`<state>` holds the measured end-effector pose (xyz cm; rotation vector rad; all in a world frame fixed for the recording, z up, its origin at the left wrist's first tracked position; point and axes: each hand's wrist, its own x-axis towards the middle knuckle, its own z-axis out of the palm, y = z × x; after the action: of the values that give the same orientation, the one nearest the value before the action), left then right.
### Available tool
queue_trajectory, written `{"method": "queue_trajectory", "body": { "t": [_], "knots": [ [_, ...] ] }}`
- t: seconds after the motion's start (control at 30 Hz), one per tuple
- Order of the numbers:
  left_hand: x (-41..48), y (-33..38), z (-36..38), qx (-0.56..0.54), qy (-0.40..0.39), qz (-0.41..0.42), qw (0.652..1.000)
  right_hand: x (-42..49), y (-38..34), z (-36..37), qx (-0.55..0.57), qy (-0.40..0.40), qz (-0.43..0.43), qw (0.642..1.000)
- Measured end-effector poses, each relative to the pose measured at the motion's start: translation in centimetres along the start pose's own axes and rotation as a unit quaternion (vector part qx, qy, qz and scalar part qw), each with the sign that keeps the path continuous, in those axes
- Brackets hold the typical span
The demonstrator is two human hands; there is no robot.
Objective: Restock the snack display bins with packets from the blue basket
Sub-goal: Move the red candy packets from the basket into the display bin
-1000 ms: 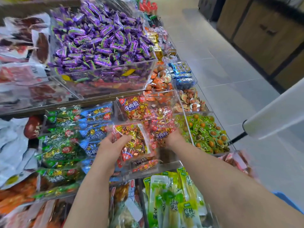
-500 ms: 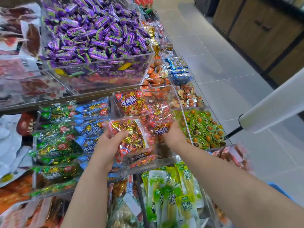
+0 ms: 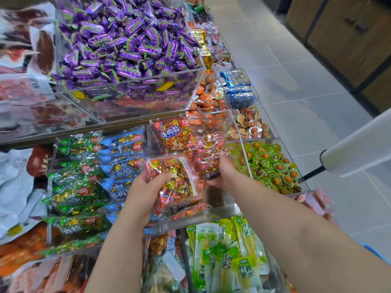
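My left hand (image 3: 146, 187) grips a red packet of gold-wrapped beef cubes (image 3: 175, 180) over the front of a clear acrylic bin (image 3: 224, 210) of red packets. My right hand (image 3: 222, 172) reaches into the same bin and holds another red packet (image 3: 211, 163) near its right wall. More red packets (image 3: 173, 134) stand at the back of the bin. A sliver of the blue basket (image 3: 378, 254) shows at the right edge, behind my right arm.
Left of the red bin lie blue packets (image 3: 122, 163) and green packets (image 3: 74, 187). A bin of purple candies (image 3: 127, 43) sits above. Green egg snacks (image 3: 270, 163) fill the bin to the right. Yellow-green packets (image 3: 228, 256) stand below. A white roll (image 3: 359, 149) juts in over the tiled floor.
Both hands have stayed in the red bin with their packets. The right hand has shifted slightly deeper among the packets; the view has tilted a little.
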<state>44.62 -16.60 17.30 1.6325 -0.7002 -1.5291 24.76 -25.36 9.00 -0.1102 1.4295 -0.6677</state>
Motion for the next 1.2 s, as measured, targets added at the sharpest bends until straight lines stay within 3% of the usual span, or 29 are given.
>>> {"method": "queue_trajectory", "body": {
  "t": [0.17,0.3,0.43,0.57,0.67,0.73,0.87,1.03,1.13,1.2],
  "knots": [
    [0.2,0.0,0.1,0.0,0.005,-0.001,1.0,0.0,-0.5,-1.1,-0.052,-0.044,0.006,0.998],
    [0.1,0.2,0.2,-0.026,-0.007,0.004,1.0,-1.0,1.2,-1.2,0.015,-0.008,0.008,1.0],
    [-0.2,0.4,0.1,-0.069,-0.037,0.012,0.997,-2.0,2.2,-1.1,-0.049,0.009,0.0,0.999],
    [-0.3,0.5,0.3,-0.081,-0.06,0.018,0.995,-4.5,2.6,-1.3,-0.04,-0.009,-0.006,0.999],
    [-0.5,0.6,1.1,-0.045,-0.07,0.019,0.996,-7.2,2.6,-1.4,-0.076,-0.146,-0.073,0.984],
    [-0.5,0.6,1.7,-0.027,-0.072,0.018,0.997,-8.8,2.4,-1.5,-0.125,-0.196,-0.103,0.967],
    [-0.5,0.7,2.4,0.033,-0.025,0.029,0.999,-10.1,2.1,-1.9,-0.198,-0.131,-0.154,0.959],
    [-1.2,1.1,2.5,0.064,0.008,-0.012,0.998,-11.9,1.6,-2.2,-0.136,-0.052,-0.304,0.941],
    [-1.7,1.5,2.2,0.042,0.017,-0.058,0.997,-13.1,0.9,-3.0,-0.115,0.013,-0.429,0.896],
    [-1.8,1.9,2.3,-0.009,-0.01,-0.072,0.997,-13.9,1.3,-3.2,-0.157,-0.005,-0.548,0.822]
  ]
}}
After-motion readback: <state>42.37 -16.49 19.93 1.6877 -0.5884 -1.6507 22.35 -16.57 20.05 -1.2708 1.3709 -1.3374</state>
